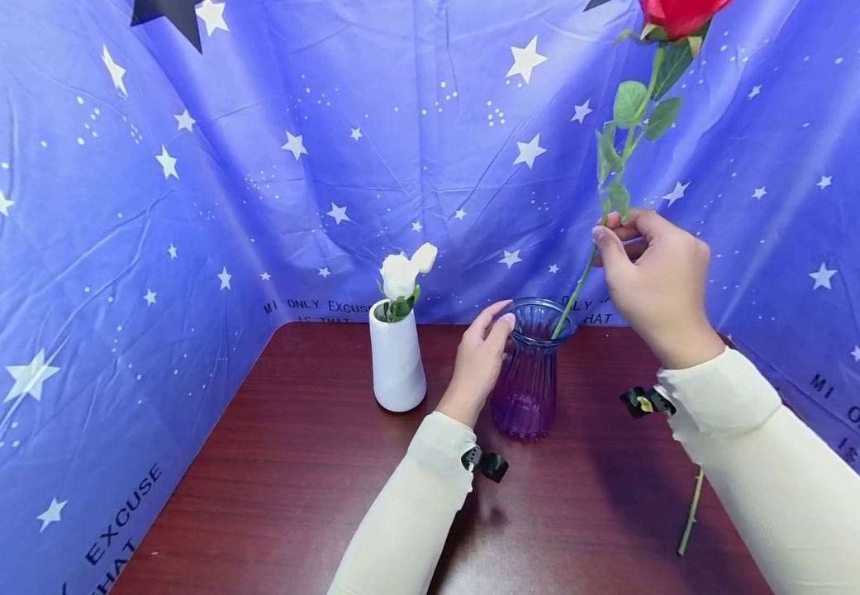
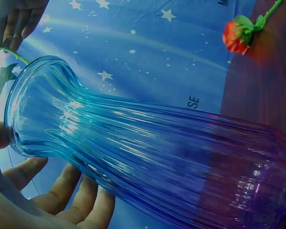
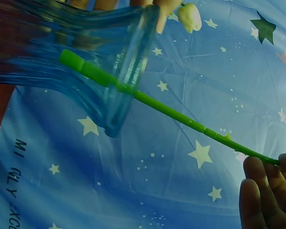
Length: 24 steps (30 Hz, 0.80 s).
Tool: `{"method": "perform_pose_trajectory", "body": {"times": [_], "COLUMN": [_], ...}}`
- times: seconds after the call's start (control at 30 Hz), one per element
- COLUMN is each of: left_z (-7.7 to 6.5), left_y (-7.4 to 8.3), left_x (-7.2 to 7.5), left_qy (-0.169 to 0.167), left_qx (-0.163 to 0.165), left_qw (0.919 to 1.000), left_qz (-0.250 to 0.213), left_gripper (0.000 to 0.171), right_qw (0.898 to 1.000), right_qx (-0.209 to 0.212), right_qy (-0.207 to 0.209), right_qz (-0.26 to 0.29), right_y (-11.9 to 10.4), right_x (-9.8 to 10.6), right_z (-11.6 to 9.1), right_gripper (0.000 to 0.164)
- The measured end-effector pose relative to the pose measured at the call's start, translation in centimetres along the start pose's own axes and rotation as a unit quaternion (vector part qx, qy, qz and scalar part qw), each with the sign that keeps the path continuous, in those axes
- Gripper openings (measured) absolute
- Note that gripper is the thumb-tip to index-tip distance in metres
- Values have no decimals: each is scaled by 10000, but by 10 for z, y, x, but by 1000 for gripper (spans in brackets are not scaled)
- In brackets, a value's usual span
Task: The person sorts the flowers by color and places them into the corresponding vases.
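Observation:
My right hand [image 1: 656, 277] pinches the green stem of a red rose [image 1: 686, 12] between thumb and fingertips, blossom up at the top edge of the head view. The stem [image 3: 181, 117] slants down, and its lower end shows through the glass just inside the vase mouth in the right wrist view. The ribbed glass vase [image 1: 525, 388], blue above and purple below, stands on the table. My left hand [image 1: 480, 359] grips it at the neck and rim, thumb at the rim and fingers along the side in the left wrist view.
To the left of the glass vase stands a white vase [image 1: 397, 368] with white flowers [image 1: 401, 274]. A second red rose [image 2: 237, 36] lies on the table's right side; its stem [image 1: 690, 516] shows under my right sleeve. Blue star-printed cloth [image 1: 415, 124] hangs around the brown table [image 1: 311, 446].

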<state>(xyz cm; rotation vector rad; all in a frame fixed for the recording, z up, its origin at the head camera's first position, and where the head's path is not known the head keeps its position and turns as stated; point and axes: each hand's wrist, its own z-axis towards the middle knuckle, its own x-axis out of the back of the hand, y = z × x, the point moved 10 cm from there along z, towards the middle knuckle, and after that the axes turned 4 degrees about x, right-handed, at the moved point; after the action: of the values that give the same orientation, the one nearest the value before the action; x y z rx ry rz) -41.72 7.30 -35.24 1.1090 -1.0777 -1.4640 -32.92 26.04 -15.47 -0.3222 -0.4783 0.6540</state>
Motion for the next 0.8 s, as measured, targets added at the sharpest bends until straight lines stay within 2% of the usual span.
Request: {"method": "perform_pose_trajectory", "body": {"times": [0.53,0.8], "left_z": [-1,0], "left_y": [0,0], "left_x": [0,1], "left_qy": [28,29], "left_qx": [-17,-48], "left_qw": [9998,9998], "left_qz": [186,213], "left_gripper": [36,36], "right_qw": [9983,9972], "right_qx": [-17,26], "right_qy": [-498,-605], "right_qz": [-305,-438], "right_y": [14,20], "right_x": [-25,-33], "right_z": [-19,-27], "right_gripper": [18,17]}}
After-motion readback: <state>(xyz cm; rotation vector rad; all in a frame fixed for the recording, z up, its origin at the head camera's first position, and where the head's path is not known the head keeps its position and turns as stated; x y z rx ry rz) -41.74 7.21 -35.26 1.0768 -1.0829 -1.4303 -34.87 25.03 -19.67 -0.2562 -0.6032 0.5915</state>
